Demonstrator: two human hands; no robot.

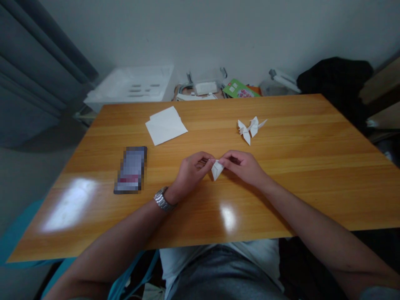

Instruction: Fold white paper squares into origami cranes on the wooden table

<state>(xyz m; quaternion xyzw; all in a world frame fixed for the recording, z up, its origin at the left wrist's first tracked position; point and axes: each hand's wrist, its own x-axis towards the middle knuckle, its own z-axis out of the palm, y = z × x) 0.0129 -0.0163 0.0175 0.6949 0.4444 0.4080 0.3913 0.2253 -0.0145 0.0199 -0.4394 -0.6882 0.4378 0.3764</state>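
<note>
Between my two hands is a small piece of folded white paper, its pointed end toward me and creases showing on its face. My left hand, with a metal watch on the wrist, pinches its upper left corner between thumb and fingers. On the other side, my right hand pinches the upper right corner. Both hands are low over the wooden table. Beyond my right hand lie folded white paper cranes, close together. Some flat white paper sheets rest in a pile beyond my left hand.
A phone, its screen blurred out, lies on the table left of my left hand. Behind the far edge are a white plastic tray, a green booklet and a black cloth-like heap. A grey curtain hangs at the left.
</note>
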